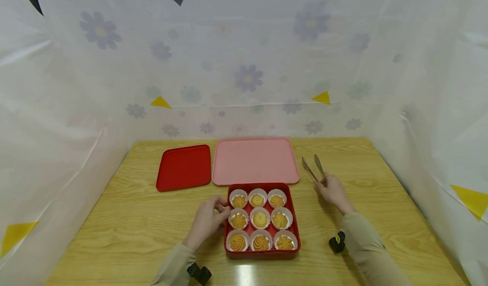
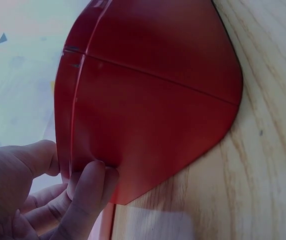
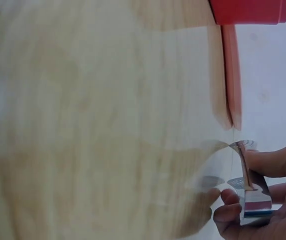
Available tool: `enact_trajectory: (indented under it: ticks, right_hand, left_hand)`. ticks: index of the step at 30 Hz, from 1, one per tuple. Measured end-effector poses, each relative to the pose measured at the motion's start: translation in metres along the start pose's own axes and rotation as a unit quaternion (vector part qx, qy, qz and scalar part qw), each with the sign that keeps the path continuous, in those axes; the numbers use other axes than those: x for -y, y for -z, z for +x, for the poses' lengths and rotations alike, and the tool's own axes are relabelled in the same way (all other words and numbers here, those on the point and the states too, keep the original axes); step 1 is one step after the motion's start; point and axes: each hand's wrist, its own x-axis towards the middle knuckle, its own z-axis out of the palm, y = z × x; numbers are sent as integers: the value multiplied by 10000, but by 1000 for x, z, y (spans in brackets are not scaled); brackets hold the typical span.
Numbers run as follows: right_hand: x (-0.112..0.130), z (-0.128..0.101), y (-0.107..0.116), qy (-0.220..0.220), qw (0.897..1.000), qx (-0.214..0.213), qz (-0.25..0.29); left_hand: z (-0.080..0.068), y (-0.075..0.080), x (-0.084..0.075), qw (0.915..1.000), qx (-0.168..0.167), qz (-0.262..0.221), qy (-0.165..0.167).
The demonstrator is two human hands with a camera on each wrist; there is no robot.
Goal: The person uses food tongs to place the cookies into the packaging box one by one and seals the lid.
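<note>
A red square box [image 1: 262, 255] holds several piped cookies [image 1: 260, 219] in white paper cups, set in rows. At the box's left side my left hand [image 1: 211, 216] grips the wall; in the left wrist view the thumb is at the rim and the curled fingers [image 2: 90, 192] lie against the outer side. To the right of the box, my right hand [image 1: 333, 192] holds metal tongs [image 1: 310, 169] just above the table, their tips spread apart and pointing away from me. Nothing sits between the tips.
Behind the box lies a pink tray [image 1: 255, 161], with a smaller red tray [image 1: 184, 168] to its left. The wooden table [image 1: 145, 222] is enclosed by white flowered sheeting [image 1: 248, 44] at the back and sides.
</note>
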Motion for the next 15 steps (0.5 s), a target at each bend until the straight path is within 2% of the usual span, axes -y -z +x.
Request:
enact_trajectory:
  ticks: [7,15]
  right_hand:
    - [0,0,-1,148,9994,-193,-236]
    - [4,-3,-2,-356,9990,83,-239]
  left_hand:
    - [1,0,0,10000,51,-23,61]
    - [-1,0,-1,10000,27,-34,-4]
